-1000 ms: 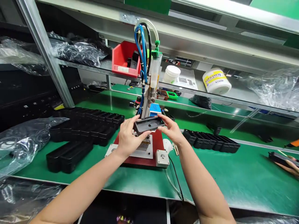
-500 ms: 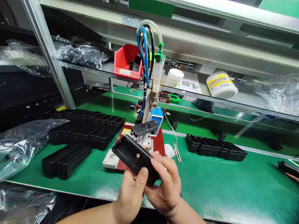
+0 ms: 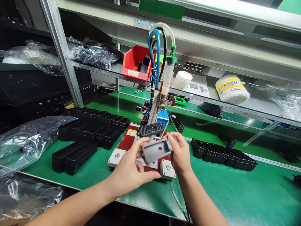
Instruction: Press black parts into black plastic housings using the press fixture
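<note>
A black rectangular plastic case (image 3: pixel 154 153), hollow with a small round hole in its floor, is held up in front of the dispensing machine (image 3: pixel 162 108). My right hand (image 3: pixel 180 153) grips its right end, thumb and fingers closed on the wall. At the other end is my left hand (image 3: pixel 129 168), thumb stretched out below and fingers apart; its fingertips are near or against the case's left edge. Just behind the case, a ribbed black part (image 3: pixel 150 129) with a round centre sits on the machine.
Two grey button boxes (image 3: pixel 117 157) (image 3: pixel 167 169) flank the machine's red base (image 3: pixel 125 141). Black cases (image 3: pixel 80 125) crowd the left; more stand in a row (image 3: pixel 222 153) at right. A plastic bag (image 3: pixel 30 141), red bin (image 3: pixel 136 64) and white tubs (image 3: pixel 231 89) surround the bench.
The case has turned to a flatter angle and moved farther from me, toward the machine. My left thumb has come off it and spread out. The view has shifted slightly left.
</note>
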The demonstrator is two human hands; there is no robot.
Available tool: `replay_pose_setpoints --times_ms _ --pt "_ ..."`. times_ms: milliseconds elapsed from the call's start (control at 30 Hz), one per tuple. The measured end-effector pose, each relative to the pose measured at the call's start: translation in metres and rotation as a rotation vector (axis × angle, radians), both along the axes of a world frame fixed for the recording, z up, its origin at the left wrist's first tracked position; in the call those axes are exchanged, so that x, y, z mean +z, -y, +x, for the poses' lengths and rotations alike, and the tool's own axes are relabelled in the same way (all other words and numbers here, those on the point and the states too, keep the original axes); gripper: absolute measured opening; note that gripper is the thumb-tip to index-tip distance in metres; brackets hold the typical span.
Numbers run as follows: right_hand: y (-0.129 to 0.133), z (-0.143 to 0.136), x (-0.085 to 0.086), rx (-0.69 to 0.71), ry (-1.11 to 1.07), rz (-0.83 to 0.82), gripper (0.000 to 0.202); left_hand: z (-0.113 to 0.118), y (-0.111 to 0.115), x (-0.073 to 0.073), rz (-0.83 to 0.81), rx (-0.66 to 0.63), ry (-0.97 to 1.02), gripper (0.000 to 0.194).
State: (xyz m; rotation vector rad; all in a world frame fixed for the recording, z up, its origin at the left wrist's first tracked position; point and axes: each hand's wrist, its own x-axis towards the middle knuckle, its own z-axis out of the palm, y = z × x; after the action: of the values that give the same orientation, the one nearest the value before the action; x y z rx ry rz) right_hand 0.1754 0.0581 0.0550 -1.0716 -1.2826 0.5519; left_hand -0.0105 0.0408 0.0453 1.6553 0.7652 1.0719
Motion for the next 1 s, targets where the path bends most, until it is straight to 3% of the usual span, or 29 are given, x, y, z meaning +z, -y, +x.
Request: replay_pose_setpoints --times_ms 133,233,467,700,1000 --pt "-0.043 0.003 0.009 -0.059 0.016 0.031 0.026 0.01 -0.039 0.005 0.469 0.396 -0.153 0.056" --pt "-0.07 0.007 0.016 -0.088 0.084 0.046 0.027 0.015 -0.065 0.009 0.622 0.526 -0.252 0.044" --pt "-0.11 0.007 0.013 -0.003 0.192 -0.022 0.027 0.018 -0.087 -0.004 0.503 0.539 -0.2 0.045" --pt "-0.112 0.007 0.012 0.122 0.193 -0.076 0.029 0.024 -0.098 -0.008 0.73 0.481 0.016 0.01" --pt "-0.112 0.004 0.004 0.083 0.126 0.025 0.026 0.039 -0.107 -0.023 0.845 0.585 0.162 0.01"
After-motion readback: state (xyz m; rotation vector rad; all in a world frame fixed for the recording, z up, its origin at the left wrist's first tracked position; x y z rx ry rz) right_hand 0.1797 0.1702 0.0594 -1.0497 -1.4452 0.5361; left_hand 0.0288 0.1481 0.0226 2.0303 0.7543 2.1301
